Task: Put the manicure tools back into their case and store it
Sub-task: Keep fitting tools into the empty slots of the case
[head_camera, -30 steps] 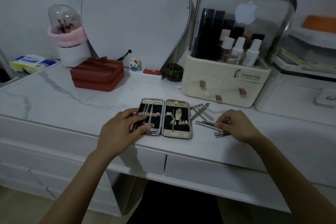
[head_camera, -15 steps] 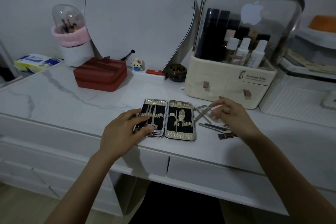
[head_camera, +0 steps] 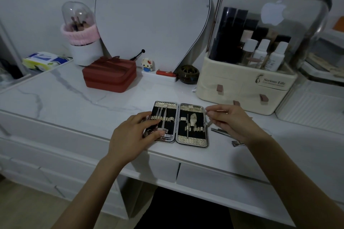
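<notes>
Marble vanity (head_camera: pixel 65 98), open case (head_camera: pixel 179 123) — between hands

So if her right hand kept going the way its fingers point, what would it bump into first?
Probably the open manicure case: the right hand, pinching a thin metal tool, points left at the case's right half. How high it is above the case is unclear.

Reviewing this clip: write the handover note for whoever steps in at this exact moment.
Left hand rests on the left half of the open manicure case, steadying it. Right hand pinches a thin metal tool at the case's right edge.
Done: several tools sit in the loops.
Left: seat the held tool, add the loose tools lying on the tabletop under the right hand, close the case, store it.
</notes>
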